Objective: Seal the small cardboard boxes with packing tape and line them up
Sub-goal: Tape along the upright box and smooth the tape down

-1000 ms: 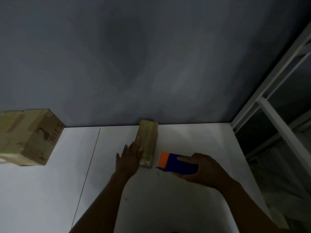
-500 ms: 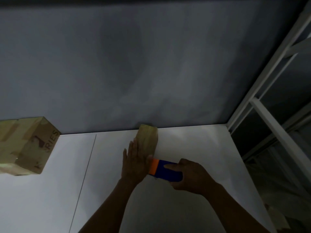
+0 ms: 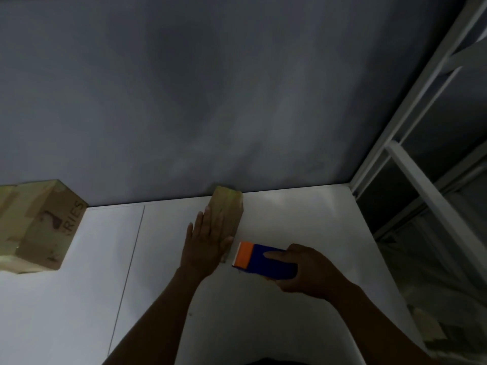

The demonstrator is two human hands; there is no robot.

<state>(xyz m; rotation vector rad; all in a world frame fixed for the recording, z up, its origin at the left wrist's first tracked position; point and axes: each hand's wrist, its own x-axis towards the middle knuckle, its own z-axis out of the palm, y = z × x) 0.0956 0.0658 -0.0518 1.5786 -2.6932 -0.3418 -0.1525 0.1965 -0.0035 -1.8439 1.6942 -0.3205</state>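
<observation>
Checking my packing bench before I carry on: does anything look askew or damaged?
Nothing looks spilled or torn. The larger cardboard box at far left wears uneven, overlapping tape patches and stands apart from the small cardboard box under the left hand.

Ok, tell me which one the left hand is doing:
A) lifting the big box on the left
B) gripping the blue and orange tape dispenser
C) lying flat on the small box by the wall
C: the left hand lies with straight fingers on the small box, while the right hand grips the tape dispenser and the big box stands untouched.
</observation>
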